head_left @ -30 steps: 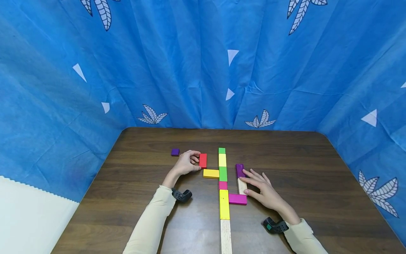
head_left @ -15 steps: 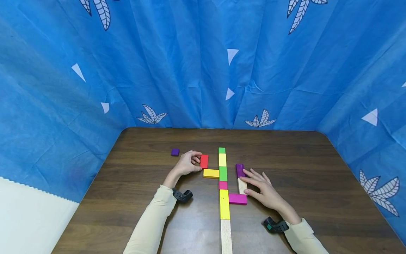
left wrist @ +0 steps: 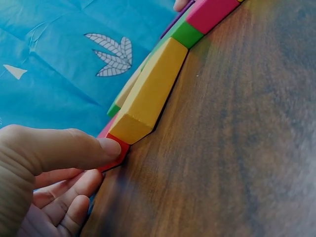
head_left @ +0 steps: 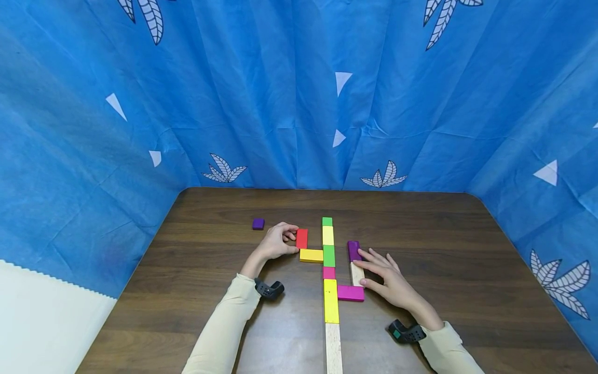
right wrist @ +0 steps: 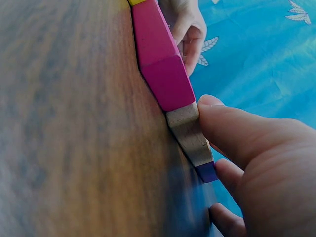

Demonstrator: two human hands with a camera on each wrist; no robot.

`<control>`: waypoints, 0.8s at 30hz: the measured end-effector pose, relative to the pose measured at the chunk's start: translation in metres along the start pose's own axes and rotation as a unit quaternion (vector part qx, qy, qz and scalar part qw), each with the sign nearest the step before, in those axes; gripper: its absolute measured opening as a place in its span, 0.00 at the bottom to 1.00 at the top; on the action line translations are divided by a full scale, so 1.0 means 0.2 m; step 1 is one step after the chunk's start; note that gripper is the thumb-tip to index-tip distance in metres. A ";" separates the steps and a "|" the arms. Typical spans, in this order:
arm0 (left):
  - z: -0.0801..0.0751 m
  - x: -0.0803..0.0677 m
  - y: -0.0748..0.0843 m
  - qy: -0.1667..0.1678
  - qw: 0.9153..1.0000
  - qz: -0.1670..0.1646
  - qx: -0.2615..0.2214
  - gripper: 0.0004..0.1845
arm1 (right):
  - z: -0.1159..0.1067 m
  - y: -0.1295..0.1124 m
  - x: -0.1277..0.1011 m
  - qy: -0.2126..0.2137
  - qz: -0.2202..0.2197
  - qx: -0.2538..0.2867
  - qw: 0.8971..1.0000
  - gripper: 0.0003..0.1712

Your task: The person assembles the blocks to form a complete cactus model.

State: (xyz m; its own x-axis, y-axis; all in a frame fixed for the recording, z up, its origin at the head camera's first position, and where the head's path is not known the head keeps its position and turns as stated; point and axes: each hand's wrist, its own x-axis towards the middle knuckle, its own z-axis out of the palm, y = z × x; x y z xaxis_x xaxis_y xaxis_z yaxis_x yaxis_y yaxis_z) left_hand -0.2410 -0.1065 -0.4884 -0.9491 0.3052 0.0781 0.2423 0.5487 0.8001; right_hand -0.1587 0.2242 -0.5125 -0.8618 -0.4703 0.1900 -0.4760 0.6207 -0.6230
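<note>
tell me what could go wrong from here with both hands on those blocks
1. The left hand presses the red block, which seems to touch the yellow block; a harder push could shove that one into the centre column's green block.
2. The right hand rests on the natural wood block between the purple block and the magenta block; a slip might skew all three.

Small purple cube (head_left: 258, 224), blue leaf-print curtain (head_left: 299, 93).

cream sleeves (head_left: 219, 332), black wrist cameras (head_left: 267, 288)
</note>
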 end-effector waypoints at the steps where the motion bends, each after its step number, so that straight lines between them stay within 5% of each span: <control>1: 0.00 0.00 0.00 0.001 1.000 0.002 0.003 0.29 | 0.00 0.00 0.00 0.000 0.000 0.000 1.000 0.28; 16: -0.01 -0.03 -0.02 0.016 0.999 0.025 0.014 0.33 | 0.01 -0.01 0.00 0.000 0.001 0.005 1.000 0.27; 20: -0.05 -0.06 -0.03 0.060 0.998 0.035 0.003 0.29 | 0.01 -0.01 0.00 -0.001 0.004 0.003 1.000 0.27; 24: -0.13 -0.08 -0.06 0.141 0.989 0.032 -0.020 0.23 | 0.01 -0.01 0.00 0.000 0.005 0.001 1.000 0.27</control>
State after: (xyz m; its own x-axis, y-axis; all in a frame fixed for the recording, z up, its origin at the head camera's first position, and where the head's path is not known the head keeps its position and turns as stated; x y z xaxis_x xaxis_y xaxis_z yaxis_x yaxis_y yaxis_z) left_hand -0.2339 -0.1384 -0.4833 -0.9520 0.1053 0.2875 0.3005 0.5016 0.8112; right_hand -0.1577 0.2223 -0.5131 -0.8665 -0.4638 0.1847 -0.4674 0.6237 -0.6265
